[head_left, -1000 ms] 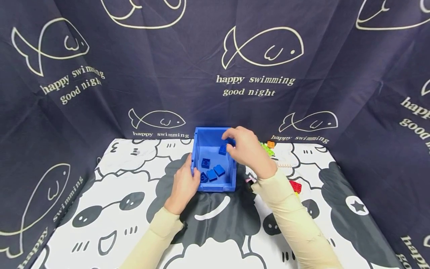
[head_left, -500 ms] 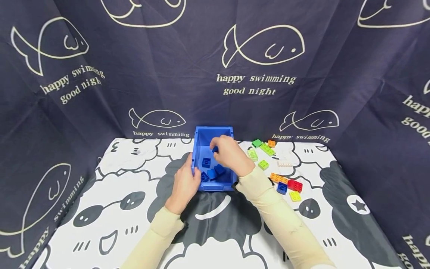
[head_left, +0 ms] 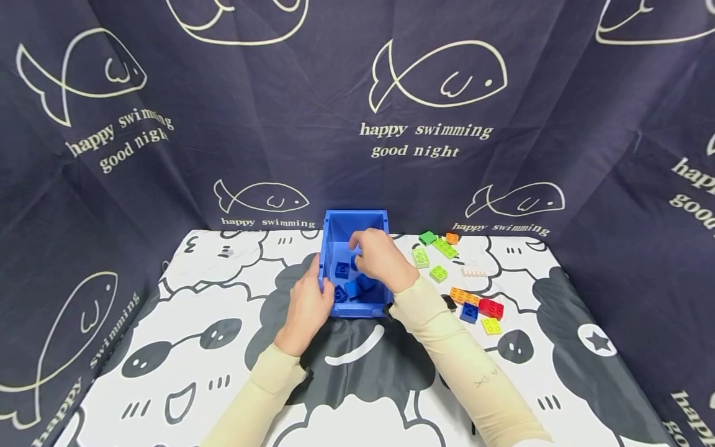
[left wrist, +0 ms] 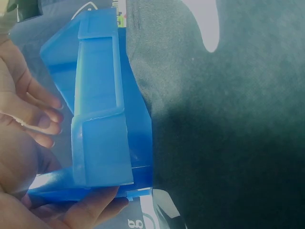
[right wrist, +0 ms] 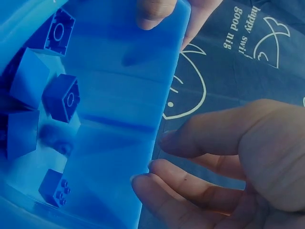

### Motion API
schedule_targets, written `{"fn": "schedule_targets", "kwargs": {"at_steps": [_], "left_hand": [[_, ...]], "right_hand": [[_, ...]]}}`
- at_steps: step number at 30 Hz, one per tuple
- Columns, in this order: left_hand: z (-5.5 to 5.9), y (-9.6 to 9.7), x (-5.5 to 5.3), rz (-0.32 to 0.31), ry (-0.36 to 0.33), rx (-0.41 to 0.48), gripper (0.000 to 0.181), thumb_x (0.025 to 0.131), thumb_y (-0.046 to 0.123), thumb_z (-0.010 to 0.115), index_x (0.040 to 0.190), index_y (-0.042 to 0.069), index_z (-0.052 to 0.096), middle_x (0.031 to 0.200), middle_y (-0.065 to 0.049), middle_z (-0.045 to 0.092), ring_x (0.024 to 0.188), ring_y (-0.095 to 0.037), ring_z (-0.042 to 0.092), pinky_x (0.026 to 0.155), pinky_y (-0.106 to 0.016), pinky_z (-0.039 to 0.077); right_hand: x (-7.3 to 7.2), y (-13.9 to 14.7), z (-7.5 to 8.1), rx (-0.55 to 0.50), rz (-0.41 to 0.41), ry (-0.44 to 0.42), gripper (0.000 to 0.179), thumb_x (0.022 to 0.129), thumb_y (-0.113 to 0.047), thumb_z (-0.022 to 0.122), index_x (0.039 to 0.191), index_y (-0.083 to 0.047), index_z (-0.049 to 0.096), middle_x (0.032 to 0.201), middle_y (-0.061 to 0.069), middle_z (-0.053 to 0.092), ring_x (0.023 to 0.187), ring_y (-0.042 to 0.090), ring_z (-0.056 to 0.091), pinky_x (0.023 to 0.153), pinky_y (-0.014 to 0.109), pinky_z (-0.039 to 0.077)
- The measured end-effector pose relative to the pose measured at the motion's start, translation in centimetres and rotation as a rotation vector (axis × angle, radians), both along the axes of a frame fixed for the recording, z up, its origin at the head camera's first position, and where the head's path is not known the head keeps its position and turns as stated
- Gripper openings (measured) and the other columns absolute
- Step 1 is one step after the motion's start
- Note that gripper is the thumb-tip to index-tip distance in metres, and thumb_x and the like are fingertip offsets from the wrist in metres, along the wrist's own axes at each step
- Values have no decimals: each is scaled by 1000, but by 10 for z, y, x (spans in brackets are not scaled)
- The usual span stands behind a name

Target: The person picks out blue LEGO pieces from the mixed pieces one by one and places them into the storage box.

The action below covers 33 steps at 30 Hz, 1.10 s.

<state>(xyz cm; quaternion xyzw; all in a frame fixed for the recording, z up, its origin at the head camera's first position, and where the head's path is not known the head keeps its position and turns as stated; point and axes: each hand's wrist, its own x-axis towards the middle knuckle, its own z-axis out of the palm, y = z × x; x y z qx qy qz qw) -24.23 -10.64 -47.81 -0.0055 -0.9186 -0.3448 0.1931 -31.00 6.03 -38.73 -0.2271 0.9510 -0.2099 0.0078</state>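
Observation:
An open blue plastic bin (head_left: 360, 311) stands on the cloth with several blue building blocks (head_left: 342, 270) inside. At its left wall my left hand (head_left: 306, 304) grips the rim; in the right wrist view the thumb (right wrist: 155, 12) lies on the inner face and other fingers outside. My right hand (head_left: 380, 256) is above the bin's right side, fingers bent, with a blue block partly visible below its fingertips. In the right wrist view, the right hand (right wrist: 209, 167) has its fingers apart with nothing between them. A dark blurred shape lies among the blocks there.
Right of the bin lie loose blocks: a green block (head_left: 427, 238), an orange block (head_left: 465, 296), a red block (head_left: 491, 308), a blue block (head_left: 469, 312) and a yellow block (head_left: 491, 326). A dark patterned curtain (head_left: 313, 124) rises behind the patterned cloth (head_left: 212, 360).
My right hand has moved left and slightly down over the bin, uncovering the loose blocks at the right. The blue block near its fingertips now appears lower. The left hand keeps its grip.

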Motion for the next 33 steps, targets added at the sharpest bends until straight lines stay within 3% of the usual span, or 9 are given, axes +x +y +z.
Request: {"fn": "schedule_targets", "kwargs": {"at_steps": [8,13,17,22,33], "left_hand": [[1,0,0,-6,5,-8,57,96,12,59,151,1,48,127,-26,68,98,-49,71,82,-62,53],[2,0,0,-11,0,-7,57,96,12,58,151,1,48,128,-26,68,99,-48,71,83,-61,53],[1,0,0,-9,8,-4,57,95,12,58,150,1,49,127,-26,68,98,-49,70,83,-62,53],[-1,1,0,-8,10,5,58,94,11,61,150,1,49,127,-26,68,100,-48,70,84,-62,53],[-1,1,1,0,1,17,58,95,13,59,151,1,49,130,-25,67,103,-48,70,88,-61,53]], "right_hand": [[2,1,-2,8,24,73,23,91,-5,72,113,-6,75,108,14,73,92,25,65,86,41,57],[4,2,2,5,27,73,23,91,-6,72,114,-6,75,109,14,73,92,25,64,86,40,57],[9,5,12,-15,13,49,23,92,-7,71,115,-7,75,109,12,71,92,25,64,84,40,58],[16,15,30,-39,-18,56,24,93,-9,71,117,-9,74,114,13,71,103,28,65,92,47,55],[31,78,58,-142,-95,235,25,86,-7,67,109,-6,76,104,15,74,98,32,71,87,50,53]]}}
